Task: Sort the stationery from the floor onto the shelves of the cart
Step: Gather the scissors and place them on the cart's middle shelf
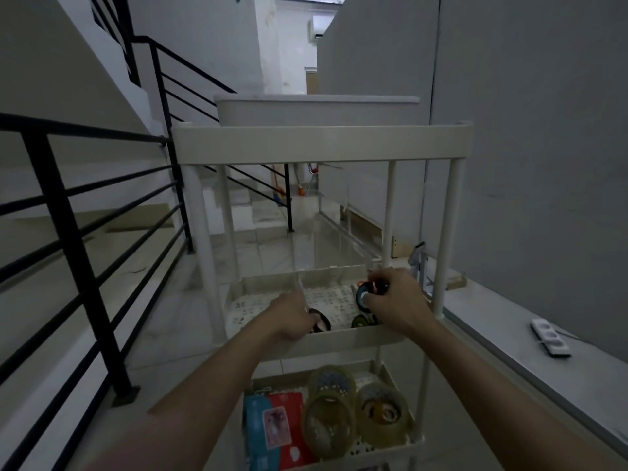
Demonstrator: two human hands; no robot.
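**Fingers placing tape on the middle shelf**

Fingers (365,297) of the right hand (396,300) clamp 1 small tape roll (363,295) over the cart (323,144) middle shelf (339,297); left hand (292,316) grips a dark roll (321,322) there. Next: release both, likely.

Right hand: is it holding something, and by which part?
Yes. The right hand grips a dark tape roll by its rim, over the middle shelf.

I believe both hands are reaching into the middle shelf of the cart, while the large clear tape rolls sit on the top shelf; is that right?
Not quite. In the head view the left hand and right hand are indeed in the middle shelf, but the large clear tape rolls sit on the lower shelf beneath it, beside a red and blue packet, not on the top shelf.
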